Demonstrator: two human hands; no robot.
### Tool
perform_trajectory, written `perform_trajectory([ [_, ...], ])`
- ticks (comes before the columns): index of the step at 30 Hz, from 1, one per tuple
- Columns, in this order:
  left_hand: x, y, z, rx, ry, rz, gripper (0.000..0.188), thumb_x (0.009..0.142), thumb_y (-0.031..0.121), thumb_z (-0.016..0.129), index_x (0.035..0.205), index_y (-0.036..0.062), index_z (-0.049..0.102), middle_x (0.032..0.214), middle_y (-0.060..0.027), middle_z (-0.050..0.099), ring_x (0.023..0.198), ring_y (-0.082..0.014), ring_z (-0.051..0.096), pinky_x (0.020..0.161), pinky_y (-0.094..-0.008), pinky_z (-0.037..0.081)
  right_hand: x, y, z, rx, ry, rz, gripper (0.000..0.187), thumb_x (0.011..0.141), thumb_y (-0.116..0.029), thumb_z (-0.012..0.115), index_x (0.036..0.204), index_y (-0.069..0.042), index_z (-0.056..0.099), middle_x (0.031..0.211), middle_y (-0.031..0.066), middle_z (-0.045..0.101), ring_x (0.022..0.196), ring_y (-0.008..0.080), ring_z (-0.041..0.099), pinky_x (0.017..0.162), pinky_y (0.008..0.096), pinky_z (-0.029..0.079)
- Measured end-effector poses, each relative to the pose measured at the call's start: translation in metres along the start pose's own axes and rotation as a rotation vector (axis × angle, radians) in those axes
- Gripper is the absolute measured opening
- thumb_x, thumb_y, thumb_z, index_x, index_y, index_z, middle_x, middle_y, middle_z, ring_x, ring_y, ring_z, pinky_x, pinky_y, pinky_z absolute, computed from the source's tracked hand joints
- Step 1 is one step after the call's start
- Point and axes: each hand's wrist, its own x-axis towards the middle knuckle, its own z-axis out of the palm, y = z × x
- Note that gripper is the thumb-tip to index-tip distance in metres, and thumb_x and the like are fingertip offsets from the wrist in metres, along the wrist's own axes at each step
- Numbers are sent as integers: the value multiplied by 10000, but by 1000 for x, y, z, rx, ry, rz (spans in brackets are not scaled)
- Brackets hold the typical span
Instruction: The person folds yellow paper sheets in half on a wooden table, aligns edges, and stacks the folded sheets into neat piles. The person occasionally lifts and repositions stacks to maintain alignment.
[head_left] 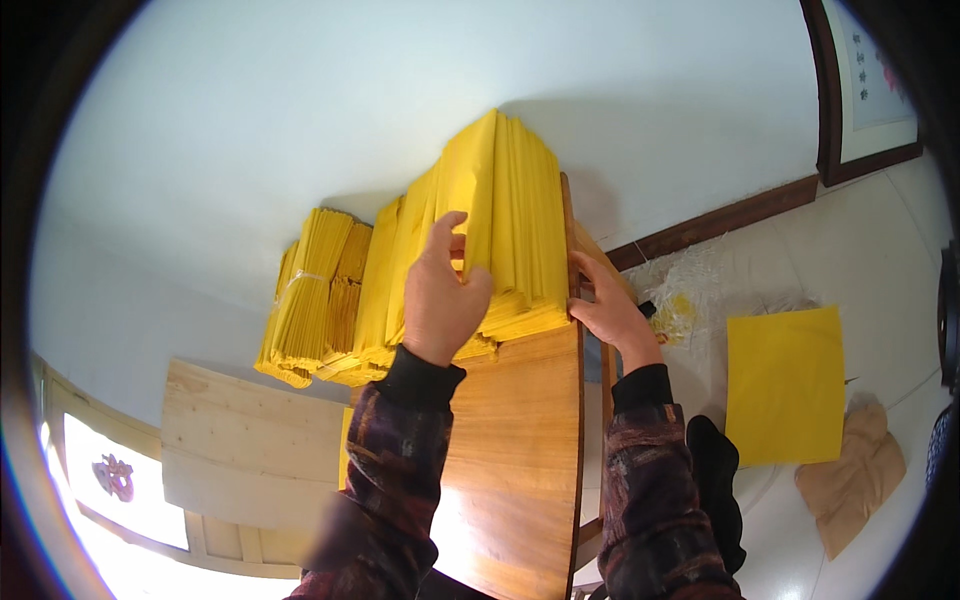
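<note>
White wall [300, 120] formed the backdrop; pale tiled floor [765, 255] lay to the right. Wooden bench [520, 400], smooth-topped, stood against the wall and carried the material.

Stack of yellow sheets [528, 220]: on the far part of the bench, leaning toward the wall, folds and edges packed closely side by side. Handling (judged): heavy as a block, each sheet light, thin and flexible, like paper or thin card; edges likely to crease, smooth faces likely to slide on one another. Best hold: both sides low down for a block, the folded edge for a single sheet.

Pale wooden board [250, 430] sat left of the bench. Banded bundle [310, 300], also yellow, stood at the stack's left end; its tie probably kept it firm, so the best grip was around the whole body.

Single yellow sheet [785, 385] lay flat at right, well apart; crumpled brown piece [855, 480] just beside it.

Left hand [450, 262]: at the stack's front, thumb and index finger spread, other fingers curled; could not tell whether a sheet was pinched. Right hand [590, 285]: beside the stack's lower right corner, thumb and fingers apart; contact unclear.
</note>
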Motion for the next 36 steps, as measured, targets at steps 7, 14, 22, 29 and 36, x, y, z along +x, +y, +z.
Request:
perform_trajectory([
  [7,-16,1,11,223,159,26,358,798,97,591,1142,0,572,885,-211,656,792,-366,635,700,-404,511,-24,-44,-20,-245,262,-52,575,843,-161,560,1373,-1,402,1425,184,385,1329,330,364,1073,398,329],
  [14,-50,18,-43,168,358,83,231,831,5,519,1039,-16,617,791,-217,630,713,-366,622,633,-382,493,-77,-127,-4,-269,364,-325,467,879,-123,547,1320,-2,455,1351,175,474,1269,292,445,992,389,405],
  [22,-233,-18,-113,125,230,343,356,695,-88,562,1037,3,597,1007,-156,657,931,-328,637,806,-416,505,-149,-127,67,36,38,-106,499,928,-419,576,1221,-17,533,1117,59,600,961,134,580,799,285,479],
  [29,-386,-110,-119,236,-128,363,381,728,50,615,1103,116,584,1262,-54,585,1205,-290,533,953,-457,447,-208,-53,82,-169,-123,80,435,934,-286,598,1252,-11,490,1158,89,580,998,161,591,796,283,478],
  [36,-431,-150,-142,269,-220,214,357,745,32,614,1090,123,590,1307,-68,549,1232,-299,502,995,-481,412,-275,-52,83,-293,-113,96,381,930,-175,589,1226,37,475,1209,188,553,1106,253,564,942,337,447],
])
